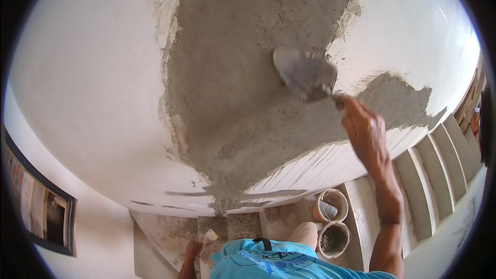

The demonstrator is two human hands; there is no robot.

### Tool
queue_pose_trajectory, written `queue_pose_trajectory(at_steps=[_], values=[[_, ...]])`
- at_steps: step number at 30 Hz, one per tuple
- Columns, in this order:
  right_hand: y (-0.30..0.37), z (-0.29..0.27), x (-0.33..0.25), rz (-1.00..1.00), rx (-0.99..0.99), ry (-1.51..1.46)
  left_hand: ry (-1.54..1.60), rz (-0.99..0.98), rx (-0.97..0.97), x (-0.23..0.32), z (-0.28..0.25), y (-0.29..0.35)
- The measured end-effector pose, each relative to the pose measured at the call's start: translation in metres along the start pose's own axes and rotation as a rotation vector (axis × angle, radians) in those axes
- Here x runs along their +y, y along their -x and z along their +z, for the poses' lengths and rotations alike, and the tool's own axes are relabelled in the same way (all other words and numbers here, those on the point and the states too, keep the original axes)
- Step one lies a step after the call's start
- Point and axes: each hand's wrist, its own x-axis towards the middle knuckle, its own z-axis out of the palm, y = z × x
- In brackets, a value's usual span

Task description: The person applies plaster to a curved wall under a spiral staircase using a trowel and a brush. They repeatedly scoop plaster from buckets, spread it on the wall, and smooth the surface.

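My right hand (363, 124) is closed round the handle of a pointed trowel (306, 74). The metal blade, smeared by motion, is against or just off a large patch of wet grey mortar (232, 72) on the white wall. Low down at my left side, my left hand (193, 251) is closed on what looks like a brush (210, 235) with a pale head; its handle is mostly hidden. By my right leg stand two buckets: one (330, 205) holds a pale scoop-like thing, and the nearer one (334, 239) contains grey mortar.
Concrete stairs (416, 192) climb to the right along the wall. Below the patch, the steps and landing (170, 231) are spattered with mortar. A dark-framed window opening (67, 227) is at the lower left. A narrower mortar strip (398, 101) runs right above the stairs.
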Motion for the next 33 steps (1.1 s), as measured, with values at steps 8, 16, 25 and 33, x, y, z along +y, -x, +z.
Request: queue_pose_trajectory(at_steps=[8, 16, 25, 33], values=[[0.019, -0.006, -0.013, 0.104, -0.054, -0.194, 0.152, -0.122, 0.032, -0.013, -0.01, 0.014], [0.016, 0.033, 0.003, -0.065, -0.007, -0.113, 0.076, -0.121, 0.055, -0.029, -0.002, 0.023], [-0.011, -0.004, -0.019, 0.093, 0.086, -0.176, 0.262, -0.3, 0.073, 0.047, -0.026, 0.052], [-0.002, 0.013, -0.023, 0.027, -0.05, -0.088, 0.125, -0.153, 0.096, -0.009, -0.005, 0.033]])
